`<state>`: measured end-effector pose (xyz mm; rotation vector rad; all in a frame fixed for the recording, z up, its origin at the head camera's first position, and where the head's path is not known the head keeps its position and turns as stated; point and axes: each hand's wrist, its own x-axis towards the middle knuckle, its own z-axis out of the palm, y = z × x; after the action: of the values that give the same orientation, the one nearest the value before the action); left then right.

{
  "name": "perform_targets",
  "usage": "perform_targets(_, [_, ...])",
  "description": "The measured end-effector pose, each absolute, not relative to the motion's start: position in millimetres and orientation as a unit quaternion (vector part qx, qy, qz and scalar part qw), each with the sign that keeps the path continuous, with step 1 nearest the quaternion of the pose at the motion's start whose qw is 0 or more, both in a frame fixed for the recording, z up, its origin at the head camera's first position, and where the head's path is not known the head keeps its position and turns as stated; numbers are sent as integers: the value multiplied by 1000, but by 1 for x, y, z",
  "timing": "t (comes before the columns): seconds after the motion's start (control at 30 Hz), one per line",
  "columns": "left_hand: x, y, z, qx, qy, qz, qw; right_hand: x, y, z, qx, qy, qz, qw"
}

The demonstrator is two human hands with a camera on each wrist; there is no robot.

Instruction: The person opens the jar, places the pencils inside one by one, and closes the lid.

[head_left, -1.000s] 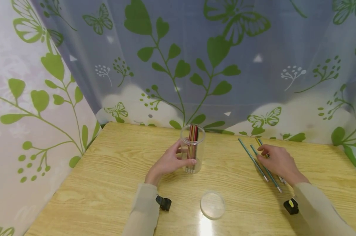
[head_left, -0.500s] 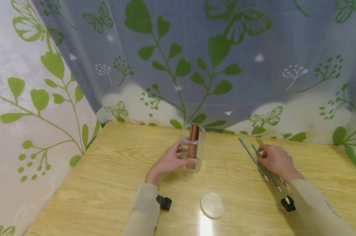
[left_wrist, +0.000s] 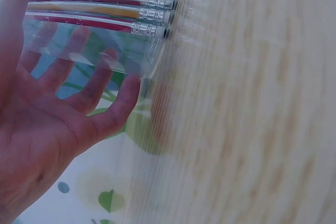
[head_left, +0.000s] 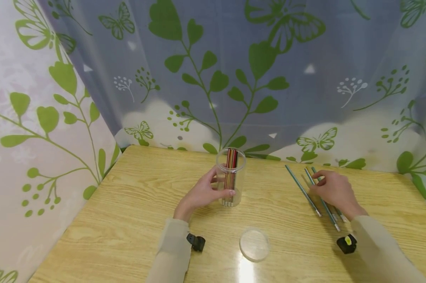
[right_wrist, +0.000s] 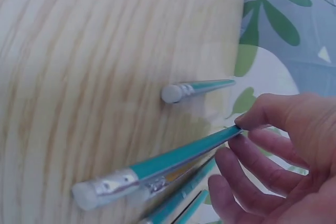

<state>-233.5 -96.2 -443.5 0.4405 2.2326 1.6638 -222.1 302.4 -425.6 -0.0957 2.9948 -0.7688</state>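
Observation:
My left hand (head_left: 202, 193) grips a clear plastic jar (head_left: 242, 182) that stands upright near the table's back edge. Inside lean several pencils (head_left: 230, 177) in red, yellow and dark tones; the left wrist view shows their eraser ends (left_wrist: 152, 29) at the jar's bottom. On the right, thumb and forefinger of my right hand (head_left: 334, 191) pinch a teal pencil (right_wrist: 181, 153) by the end away from its white eraser. Several more pencils (right_wrist: 194, 190) lie beneath and beside it, partly hidden by the hand. One separate teal pencil (head_left: 302, 190) rests to their left.
A round clear lid (head_left: 254, 245) lies flat on the wooden table (head_left: 121, 220), in front of the jar. Patterned curtains (head_left: 213, 78) hang behind the table and along its left side. A small black camera (head_left: 197, 243) sits at each wrist.
The pencils under my right hand have shifted and fanned out a little, so another teal one shows at the right. My left hand and the jar have stayed in place.

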Motion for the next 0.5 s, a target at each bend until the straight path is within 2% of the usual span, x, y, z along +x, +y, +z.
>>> perform_targets(0.5, [-234,-96,-444,157,785,579,158,-211,307,-414,-23,964,-266,8])
